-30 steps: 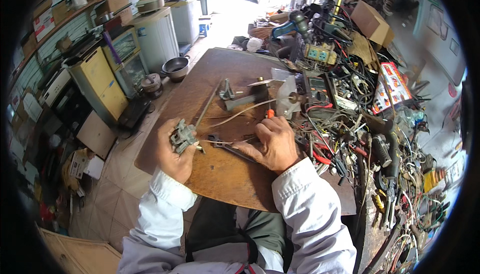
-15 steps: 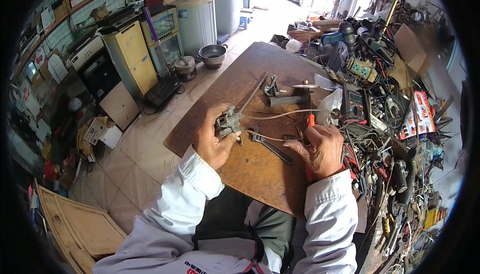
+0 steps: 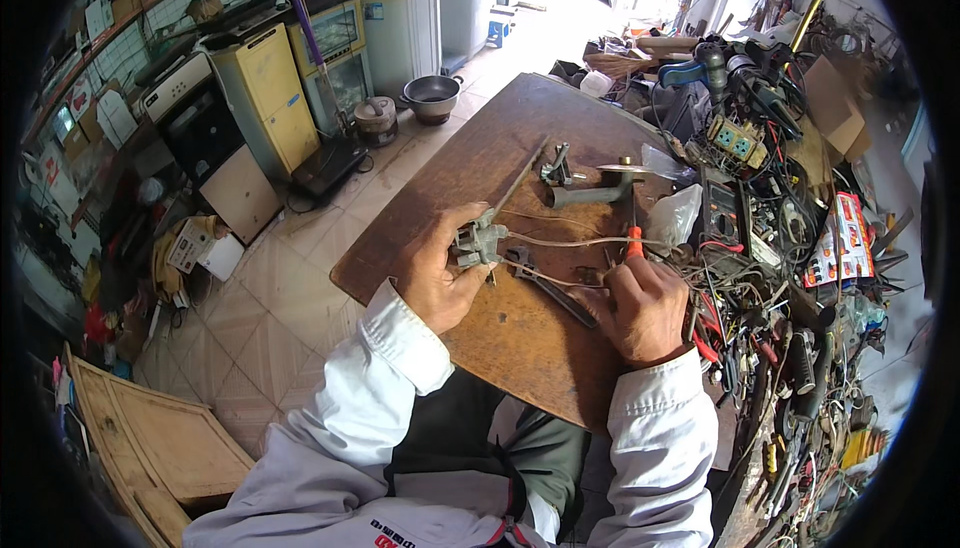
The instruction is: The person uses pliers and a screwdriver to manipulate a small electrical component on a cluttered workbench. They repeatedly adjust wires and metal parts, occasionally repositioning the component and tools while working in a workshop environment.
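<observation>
My left hand (image 3: 440, 268) is closed round a grey cast-metal valve body (image 3: 480, 243), held above the wooden tabletop (image 3: 420, 208). A straight metal rod (image 3: 520, 180) extends from the valve toward the far side. Thin tubes or wires (image 3: 570, 242) run from it to the right. My right hand (image 3: 645, 310) is wrapped round what looks like a screwdriver (image 3: 635, 242) with an orange-red handle, mostly hidden by the fingers. Between the hands lies an adjustable wrench (image 3: 560, 300), its handle end close to my right thumb.
Beyond the hands lie a dark pipe fitting with a round disc (image 3: 590, 195) and a small metal bracket (image 3: 556, 165). A clear plastic bag (image 3: 675, 216) and a multimeter (image 3: 722, 210) sit right, beside heaped tools and cables (image 3: 790, 348). A pot (image 3: 432, 98) stands on the floor.
My right fingers have curled in, with the thumb drawn closer to them. My left hand and the valve body sit slightly farther right. The whole view has shifted a little.
</observation>
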